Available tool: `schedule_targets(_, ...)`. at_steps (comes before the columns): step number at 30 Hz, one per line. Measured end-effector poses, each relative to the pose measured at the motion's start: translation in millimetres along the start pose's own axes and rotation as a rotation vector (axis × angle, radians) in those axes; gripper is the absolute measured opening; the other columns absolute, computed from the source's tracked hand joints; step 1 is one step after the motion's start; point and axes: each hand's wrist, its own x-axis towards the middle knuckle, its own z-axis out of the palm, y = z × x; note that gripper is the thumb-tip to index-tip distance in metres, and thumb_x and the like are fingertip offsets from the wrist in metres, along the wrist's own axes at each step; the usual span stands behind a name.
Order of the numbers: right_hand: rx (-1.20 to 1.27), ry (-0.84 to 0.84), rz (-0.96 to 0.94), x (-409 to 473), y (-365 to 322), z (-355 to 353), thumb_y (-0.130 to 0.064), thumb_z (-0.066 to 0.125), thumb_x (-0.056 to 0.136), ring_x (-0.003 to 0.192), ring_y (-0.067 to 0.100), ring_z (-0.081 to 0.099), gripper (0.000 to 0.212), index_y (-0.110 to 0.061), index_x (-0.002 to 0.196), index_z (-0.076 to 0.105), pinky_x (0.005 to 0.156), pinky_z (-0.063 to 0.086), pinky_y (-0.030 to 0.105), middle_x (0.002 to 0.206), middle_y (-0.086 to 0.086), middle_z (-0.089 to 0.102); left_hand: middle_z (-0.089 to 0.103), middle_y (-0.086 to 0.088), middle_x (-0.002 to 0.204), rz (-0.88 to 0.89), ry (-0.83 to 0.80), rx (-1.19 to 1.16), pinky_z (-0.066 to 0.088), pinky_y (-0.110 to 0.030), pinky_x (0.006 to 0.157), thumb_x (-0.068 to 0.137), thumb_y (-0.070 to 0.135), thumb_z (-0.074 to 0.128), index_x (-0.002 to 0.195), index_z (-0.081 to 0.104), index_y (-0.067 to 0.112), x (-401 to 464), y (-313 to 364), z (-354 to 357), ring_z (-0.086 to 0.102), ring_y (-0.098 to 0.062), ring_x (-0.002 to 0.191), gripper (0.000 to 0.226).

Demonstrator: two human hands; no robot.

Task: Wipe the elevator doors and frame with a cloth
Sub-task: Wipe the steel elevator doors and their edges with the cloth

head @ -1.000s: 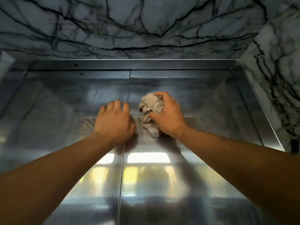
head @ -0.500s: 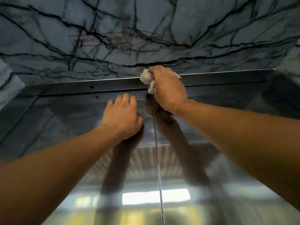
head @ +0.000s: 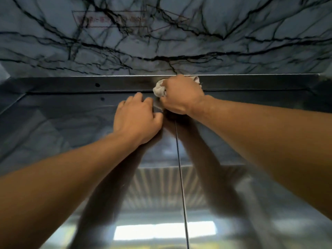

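Right hand (head: pixel 181 95) is up high, fingers curled tight round a bunched grey cloth (head: pixel 159 89), and it presses that wad against the top frame bar (head: pixel 71 85) of the elevator, just right of where the centre seam (head: pixel 179 168) meets it. Only a puff of cloth shows at the left of the fist and a scrap at the upper right; the rest is buried in the palm. Bunching it like that looks deliberate: a firm pad gives pressure on a narrow strip of steel at full reach.

Left hand (head: pixel 137 117) holds nothing. It rests on the upper left door panel (head: pixel 53 132), fingers bent with the tips on the metal, thumb out toward the seam, almost touching the right wrist. My read is that it is a brace, steadying the body while the other arm stretches overhead.

Both forearms are mirrored in the brushed steel, along with ceiling lights low down. Above the frame runs the dark-veined marble wall (head: pixel 233 33), with a faint reddish notice (head: pixel 111 19) too blurred to read.

Judging by position, the header is the part being wiped; how much of the doors is done, I cannot tell.
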Motion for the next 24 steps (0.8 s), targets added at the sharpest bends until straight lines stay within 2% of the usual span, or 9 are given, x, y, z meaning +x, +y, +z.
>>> schedule_targets(2, -0.017, -0.002, 0.034, 2, -1, -3, -0.033, 0.052, 0.079, 0.086, 0.032, 0.062, 0.027, -0.019, 0.096, 0.067, 0.064, 0.037, 0.03, 0.101, 0.01, 0.067, 0.058, -0.014, 0.104, -0.023, 0.003, 0.01, 0.041, -0.046, 0.088, 0.085, 0.041, 0.043, 0.105, 0.062, 0.011, 2, 3, 1, 0.053, -0.035, 0.102, 0.041)
schedule_targets(5, -0.008, -0.009, 0.065, 4, 5, -8, -0.038, 0.055, 0.084, 0.096, 0.034, 0.062, 0.033, -0.013, 0.103, 0.066, 0.068, 0.037, 0.031, 0.11, 0.015, 0.064, 0.058, -0.016, 0.106, -0.052, -0.014, -0.045, 0.042, -0.046, 0.085, 0.084, 0.038, 0.043, 0.106, 0.061, 0.009, 12, 23, -1, 0.054, -0.036, 0.101, 0.04)
schedule_targets(9, 0.02, -0.074, 0.087, 2, 23, -13, -0.046, 0.054, 0.085, 0.091, 0.031, 0.06, 0.038, -0.015, 0.103, 0.065, 0.068, 0.038, 0.032, 0.109, 0.013, 0.064, 0.058, -0.015, 0.104, -0.044, -0.059, -0.083, 0.038, -0.042, 0.078, 0.078, 0.031, 0.048, 0.101, 0.061, 0.007, 23, 55, 1, 0.054, -0.035, 0.099, 0.036)
schedule_targets(14, -0.016, -0.054, 0.099, -18, 66, -20, -0.043, 0.056, 0.083, 0.094, 0.03, 0.063, 0.036, -0.021, 0.11, 0.064, 0.067, 0.037, 0.03, 0.108, 0.01, 0.066, 0.06, -0.015, 0.109, -0.031, -0.096, -0.069, 0.043, -0.046, 0.089, 0.083, 0.037, 0.043, 0.108, 0.06, 0.012, 26, 92, 11, 0.053, -0.034, 0.105, 0.04)
schedule_targets(17, -0.011, -0.107, 0.105, -31, 96, -26, -0.042, 0.05, 0.082, 0.091, 0.03, 0.062, 0.026, -0.027, 0.099, 0.064, 0.068, 0.043, 0.032, 0.104, 0.007, 0.068, 0.059, -0.015, 0.117, -0.067, -0.127, -0.1, 0.04, -0.047, 0.094, 0.083, 0.037, 0.041, 0.115, 0.059, 0.012, 29, 130, 17, 0.051, -0.035, 0.111, 0.044)
schedule_targets(20, -0.027, -0.125, 0.107, -50, 132, -40, -0.04, 0.05, 0.087, 0.085, 0.031, 0.061, 0.025, -0.023, 0.095, 0.066, 0.067, 0.041, 0.032, 0.101, 0.009, 0.069, 0.056, -0.016, 0.121, -0.053, -0.173, -0.1, 0.038, -0.049, 0.098, 0.083, 0.041, 0.04, 0.119, 0.057, 0.011, 31, 169, 25, 0.049, -0.036, 0.114, 0.049)
schedule_targets(24, -0.115, -0.146, 0.04, -72, 178, -54, -0.037, 0.05, 0.091, 0.095, 0.036, 0.063, 0.028, -0.017, 0.102, 0.066, 0.07, 0.04, 0.034, 0.104, 0.013, 0.07, 0.053, -0.016, 0.123, -0.009, -0.226, -0.076, 0.035, -0.051, 0.106, 0.084, 0.049, 0.041, 0.121, 0.054, 0.011, 35, 219, 32, 0.046, -0.035, 0.118, 0.055)
